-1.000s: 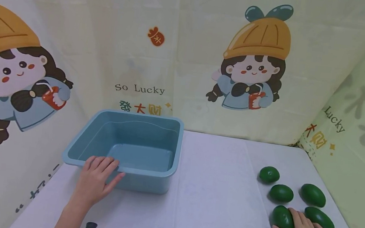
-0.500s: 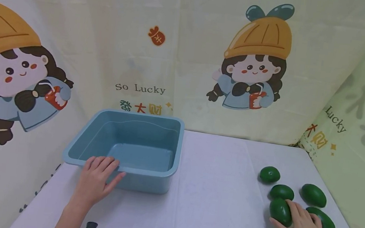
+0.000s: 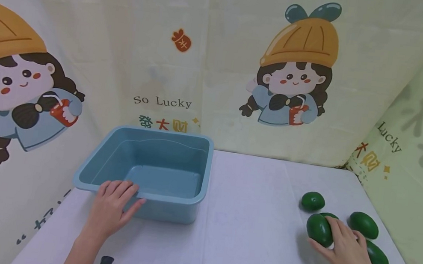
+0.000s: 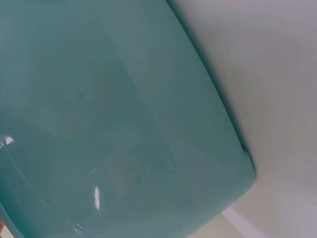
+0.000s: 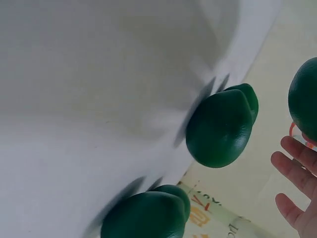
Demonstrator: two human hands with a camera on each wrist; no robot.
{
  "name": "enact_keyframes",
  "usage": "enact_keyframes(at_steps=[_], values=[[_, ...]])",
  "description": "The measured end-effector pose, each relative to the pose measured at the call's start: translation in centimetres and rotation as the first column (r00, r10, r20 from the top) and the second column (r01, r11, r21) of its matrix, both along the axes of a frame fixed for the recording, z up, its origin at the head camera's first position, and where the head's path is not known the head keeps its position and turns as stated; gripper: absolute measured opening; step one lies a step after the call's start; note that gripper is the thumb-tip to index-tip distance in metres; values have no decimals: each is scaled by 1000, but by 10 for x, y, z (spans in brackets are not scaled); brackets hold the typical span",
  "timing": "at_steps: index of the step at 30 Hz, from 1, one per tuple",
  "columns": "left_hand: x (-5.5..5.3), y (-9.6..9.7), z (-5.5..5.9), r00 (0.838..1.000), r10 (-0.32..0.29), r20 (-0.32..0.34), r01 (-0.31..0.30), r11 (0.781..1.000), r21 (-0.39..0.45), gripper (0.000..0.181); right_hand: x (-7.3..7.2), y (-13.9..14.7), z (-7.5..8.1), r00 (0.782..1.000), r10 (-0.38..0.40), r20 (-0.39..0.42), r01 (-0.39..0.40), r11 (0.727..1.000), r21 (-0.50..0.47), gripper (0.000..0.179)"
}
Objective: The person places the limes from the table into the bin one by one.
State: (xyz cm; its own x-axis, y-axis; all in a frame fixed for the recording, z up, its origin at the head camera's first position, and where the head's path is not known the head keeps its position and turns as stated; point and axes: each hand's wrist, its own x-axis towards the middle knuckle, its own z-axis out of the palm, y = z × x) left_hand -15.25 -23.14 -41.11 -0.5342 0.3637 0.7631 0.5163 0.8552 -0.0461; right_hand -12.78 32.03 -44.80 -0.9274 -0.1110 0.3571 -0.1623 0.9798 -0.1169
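Note:
In the head view my left hand [image 3: 112, 207] grips the near rim of a blue plastic basin [image 3: 172, 209], fingers over the edge and thumb along the outer wall. The basin wall [image 4: 124, 124] takes up most of the left wrist view, where that hand is out of sight. My right hand [image 3: 348, 249] holds a smooth, dark green avocado-like fruit [image 3: 319, 230] above the cloth, between thumb and fingers. In the right wrist view the held fruit [image 5: 304, 99] shows only partly, at the edge. Behind it, another green fruit [image 3: 329, 215] is mostly covered.
More green fruits lie around the right hand: one further back [image 3: 313, 201], one to the right [image 3: 363, 225] and one partly behind the hand [image 3: 378, 255]. A white cloth [image 3: 248, 222] covers the table. Printed curtains [image 3: 226, 64] stand behind. A dark object [image 3: 105, 263] sits by the left forearm.
My right hand has lifted the green fruit off the cloth and carried it up and slightly leftward, over the fruit behind. The left hand and the basin stay in place.

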Motion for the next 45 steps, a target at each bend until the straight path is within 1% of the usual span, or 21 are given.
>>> enact_keyframes(at_steps=[7,16,22,25,29,34,40,45], values=[[1,1,1,1000,-1,-5,1,1000,6,56,-8,-10,9,999,-4,52,4,1000,-7,77],[1,2,2,1000,-18,-24,19,999,26,54,-19,-21,16,999,10,37,-9,1000,-29,80],[2,2,1,1000,-8,8,8,1000,24,56,-27,-26,21,999,39,-11,-40,998,-48,79],[1,2,0,1000,-8,6,8,1000,20,57,-31,-29,24,998,53,-31,-54,997,-60,77],[2,3,1,1000,-7,-2,7,1000,16,56,-36,-33,28,997,66,-39,-68,996,-61,77],[3,4,1,1000,-5,6,5,1000,23,56,-43,-42,35,997,77,-32,-78,996,-49,78],[4,2,1,1000,-6,15,5,1000,30,56,-50,-53,40,992,113,-59,-118,989,-85,76],[4,2,2,1000,-3,14,3,1000,24,56,-55,-62,42,989,132,-66,-137,987,-89,76]])
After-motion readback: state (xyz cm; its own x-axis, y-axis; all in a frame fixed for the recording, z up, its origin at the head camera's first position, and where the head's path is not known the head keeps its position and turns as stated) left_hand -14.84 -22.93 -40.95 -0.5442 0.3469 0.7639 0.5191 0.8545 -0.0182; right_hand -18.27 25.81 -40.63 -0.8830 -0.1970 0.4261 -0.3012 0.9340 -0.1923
